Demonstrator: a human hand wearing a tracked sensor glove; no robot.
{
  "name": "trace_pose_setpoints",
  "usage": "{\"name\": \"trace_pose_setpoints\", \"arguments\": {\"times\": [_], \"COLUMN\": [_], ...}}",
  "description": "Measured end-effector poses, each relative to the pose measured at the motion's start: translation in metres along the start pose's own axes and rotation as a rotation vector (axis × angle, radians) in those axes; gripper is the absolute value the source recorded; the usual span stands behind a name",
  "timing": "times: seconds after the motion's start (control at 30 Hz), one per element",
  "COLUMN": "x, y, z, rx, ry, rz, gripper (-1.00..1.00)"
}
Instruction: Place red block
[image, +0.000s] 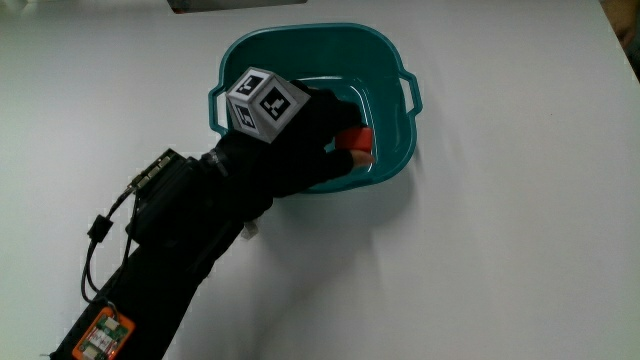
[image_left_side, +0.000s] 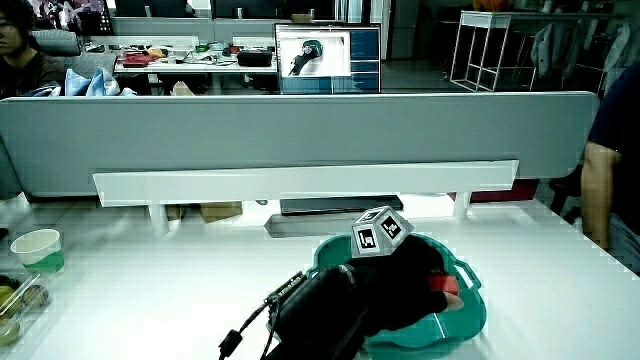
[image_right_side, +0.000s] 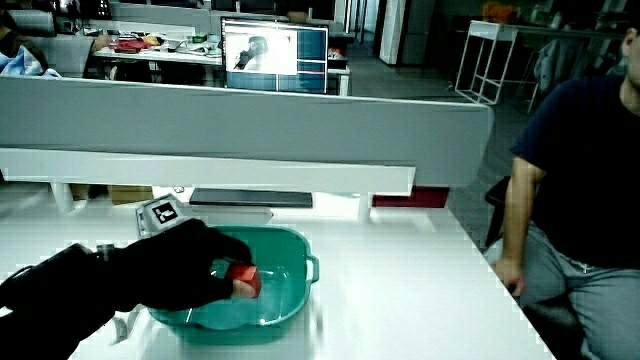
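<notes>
- We see the hand (image: 300, 140) reaching into the teal basin (image: 392, 60), fingertips pinching the red block (image: 358, 143) low inside it.
- We judge placing is underway; next, loosen the fingers and lift clear.

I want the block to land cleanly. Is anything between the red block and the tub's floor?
Nothing visible. The hand holds the red block inside the teal tub, and the floor near it shows bare. What lies under the hand is hidden.
</notes>
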Motion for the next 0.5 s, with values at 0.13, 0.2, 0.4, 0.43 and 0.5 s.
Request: {"name": "trace_pose_setpoints", "arguments": {"times": [0.13, 0.2, 0.4, 0.43, 0.5], "x": [-0.012, -0.021, -0.045, -0.047, -0.050], "y": [0.006, 0.008, 0.017, 0.018, 0.020], "z": [0.004, 0.004, 0.001, 0.001, -0.001], "rx": [0.015, 0.011, 0.020, 0.025, 0.014], "ry": [0.003, -0.005, 0.001, 0.008, 0.024], "rz": [0.048, 0.079, 0.176, 0.180, 0.223], "gripper": [0.00, 0.00, 0.00, 0.00, 0.00]}}
